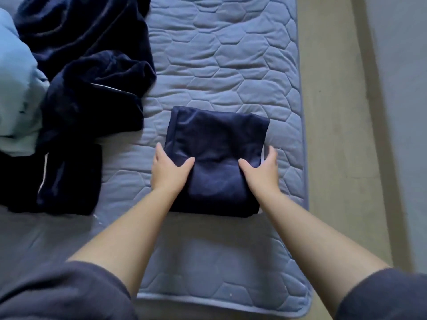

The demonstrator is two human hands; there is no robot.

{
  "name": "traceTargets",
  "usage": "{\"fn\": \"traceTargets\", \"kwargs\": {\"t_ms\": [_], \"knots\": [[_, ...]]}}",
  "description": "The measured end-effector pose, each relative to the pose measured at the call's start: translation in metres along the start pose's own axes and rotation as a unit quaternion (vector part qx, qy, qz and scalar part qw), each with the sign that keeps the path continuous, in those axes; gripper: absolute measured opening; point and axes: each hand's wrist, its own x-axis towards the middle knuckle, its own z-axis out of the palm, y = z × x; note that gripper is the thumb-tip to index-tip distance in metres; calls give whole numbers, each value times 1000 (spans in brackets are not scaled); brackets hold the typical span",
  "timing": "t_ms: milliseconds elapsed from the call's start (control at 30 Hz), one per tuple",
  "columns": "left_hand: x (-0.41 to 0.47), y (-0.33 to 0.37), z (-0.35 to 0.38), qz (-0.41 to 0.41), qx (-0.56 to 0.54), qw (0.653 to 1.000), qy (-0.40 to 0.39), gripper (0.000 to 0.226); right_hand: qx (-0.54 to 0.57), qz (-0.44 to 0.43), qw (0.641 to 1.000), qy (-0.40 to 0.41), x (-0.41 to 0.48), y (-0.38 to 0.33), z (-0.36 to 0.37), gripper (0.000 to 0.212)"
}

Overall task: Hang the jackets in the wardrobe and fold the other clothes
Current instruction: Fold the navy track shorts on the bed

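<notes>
A navy garment (215, 139), folded into a thick rectangle, lies on the blue quilted mattress pad (231, 65). My left hand (169, 170) grips its left edge, thumb on top and fingers along the side. At the right edge my right hand (261, 170) holds it the same way, thumb on top. A second folded navy piece with white piping (69, 181) lies to the left. Behind that sits a heap of loose navy fleece clothes (92, 72).
A pale blue cloth (16, 88) is bunched at the far left beside the heap. The pad's right edge (302, 135) runs along a beige floor (335, 112). The pad's front edge (219, 306) lies close to my body.
</notes>
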Motion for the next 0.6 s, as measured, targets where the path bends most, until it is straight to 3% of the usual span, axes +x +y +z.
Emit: {"fn": "traceTargets", "kwargs": {"t_ms": [67, 167, 267, 367, 533, 600], "knots": [[7, -9, -5, -48, -86, 995, -22, 80, 47, 79, 994, -51, 4, 11, 1, 62], [16, -15, -14, -109, -166, 967, -158, 53, 97, 148, 967, -182, 19, 17, -8, 48], [8, -24, -13, -169, -182, 941, -231, 56, 147, 186, 936, -260, 18, 23, -13, 43], [-17, -31, -16, -180, -197, 936, -228, 46, 184, 211, 922, -266, -6, 29, -19, 35], [-77, -28, -59, -212, -245, 899, -296, 39, 224, 253, 903, -264, -74, 19, -62, 30], [-107, -18, -86, -206, -250, 901, -287, 32, 226, 260, 904, -253, -109, 5, -84, 29]]}}
